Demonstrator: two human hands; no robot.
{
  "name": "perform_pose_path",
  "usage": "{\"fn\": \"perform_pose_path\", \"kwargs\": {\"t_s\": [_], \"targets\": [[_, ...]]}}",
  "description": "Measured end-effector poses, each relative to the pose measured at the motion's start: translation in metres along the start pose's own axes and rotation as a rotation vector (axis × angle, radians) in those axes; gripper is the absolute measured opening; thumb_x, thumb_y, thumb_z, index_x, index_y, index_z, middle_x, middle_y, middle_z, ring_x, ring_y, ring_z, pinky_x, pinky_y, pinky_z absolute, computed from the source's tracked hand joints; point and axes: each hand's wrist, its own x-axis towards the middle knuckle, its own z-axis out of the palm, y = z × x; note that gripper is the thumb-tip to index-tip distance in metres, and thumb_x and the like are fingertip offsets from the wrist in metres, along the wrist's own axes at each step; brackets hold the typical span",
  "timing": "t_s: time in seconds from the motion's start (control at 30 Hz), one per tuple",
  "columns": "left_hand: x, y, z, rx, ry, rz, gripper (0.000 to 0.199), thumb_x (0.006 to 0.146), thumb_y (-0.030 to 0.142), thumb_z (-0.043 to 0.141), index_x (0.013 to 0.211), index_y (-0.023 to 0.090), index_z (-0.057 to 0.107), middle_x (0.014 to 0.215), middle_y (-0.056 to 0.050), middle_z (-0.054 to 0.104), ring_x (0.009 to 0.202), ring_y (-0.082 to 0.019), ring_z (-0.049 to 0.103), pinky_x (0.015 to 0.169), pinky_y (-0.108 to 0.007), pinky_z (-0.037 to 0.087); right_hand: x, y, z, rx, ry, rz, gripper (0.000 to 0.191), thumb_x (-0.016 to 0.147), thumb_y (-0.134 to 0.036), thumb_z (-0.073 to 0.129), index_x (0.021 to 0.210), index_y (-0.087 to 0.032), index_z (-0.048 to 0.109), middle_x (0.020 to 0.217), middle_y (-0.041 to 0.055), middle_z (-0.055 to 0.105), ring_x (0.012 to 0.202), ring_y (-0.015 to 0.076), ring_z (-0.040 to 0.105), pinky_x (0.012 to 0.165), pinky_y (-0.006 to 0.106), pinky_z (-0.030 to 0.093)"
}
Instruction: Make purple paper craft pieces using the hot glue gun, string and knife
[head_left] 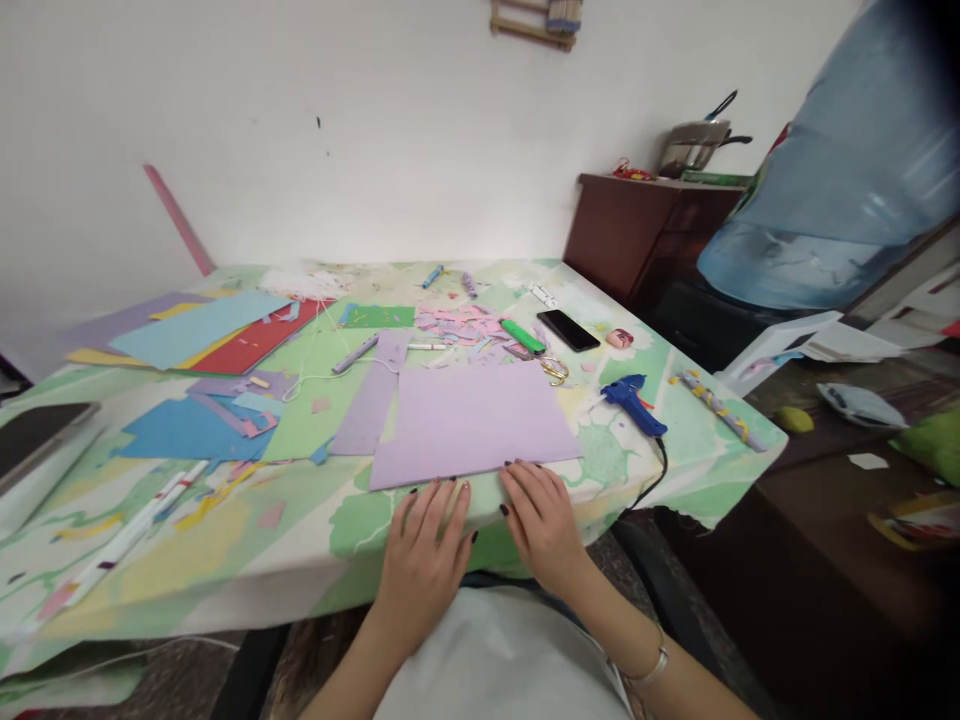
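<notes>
A lilac craft sheet (480, 415) lies flat near the front edge of the table. My left hand (429, 535) rests on the tablecloth at its near edge, palm down with fingers stretched out. Fingertips of my right hand (541, 510) touch or nearly touch the same edge a little further right, its fingers also extended. Neither hand holds anything. Left of the sheet is a narrower lilac strip (367, 400), with a purple pen-like stick (355, 354) beside it. Past the sheet's far right corner lie gold-handled scissors (555, 371) and a green cutter-like tool (523, 336).
A blue glue gun (636, 403) trails its cord over the table's right edge. Behind it is a black phone (568, 329). Pink and lilac scraps (469, 325) lie further back. Coloured sheets (195, 330) are piled at left. A large water bottle (840, 180) stands at right.
</notes>
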Motion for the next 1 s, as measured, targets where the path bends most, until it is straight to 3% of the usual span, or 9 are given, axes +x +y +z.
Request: {"fn": "perform_pose_path", "kwargs": {"t_s": [0.23,0.73,1.0], "targets": [[0.002,0.007,0.005,0.07,-0.134,-0.127,0.045,0.087,0.028,0.049,0.129,0.012,0.05,0.126,-0.016,0.056,0.117,-0.03,0.048,0.099,-0.045,0.029,0.003,-0.006,-0.003,0.002,-0.067,0.082,0.038,0.089,-0.019,0.042,0.125,-0.012,0.051,0.12,0.0154,0.058,0.117,0.0256,0.046,0.098,0.045,0.033],[0.006,0.011,0.005,0.06,-0.179,-0.207,0.045,0.086,0.036,0.05,0.127,0.017,0.054,0.124,-0.015,0.058,0.115,-0.032,0.049,0.095,-0.048,0.029,0.007,-0.012,-0.002,-0.043,-0.133,0.144,0.041,0.09,-0.027,0.043,0.128,-0.015,0.05,0.121,0.0162,0.053,0.113,0.0283,0.043,0.093,0.047,0.03],[0.008,0.013,0.004,0.028,-0.181,-0.222,0.044,0.085,0.029,0.049,0.127,0.017,0.053,0.126,-0.015,0.057,0.117,-0.031,0.048,0.097,-0.048,0.027,0.015,-0.023,-0.001,-0.066,-0.207,0.153,0.045,0.09,-0.033,0.043,0.133,-0.02,0.044,0.13,0.0162,0.048,0.123,0.0304,0.035,0.098,0.052,0.022]]}}
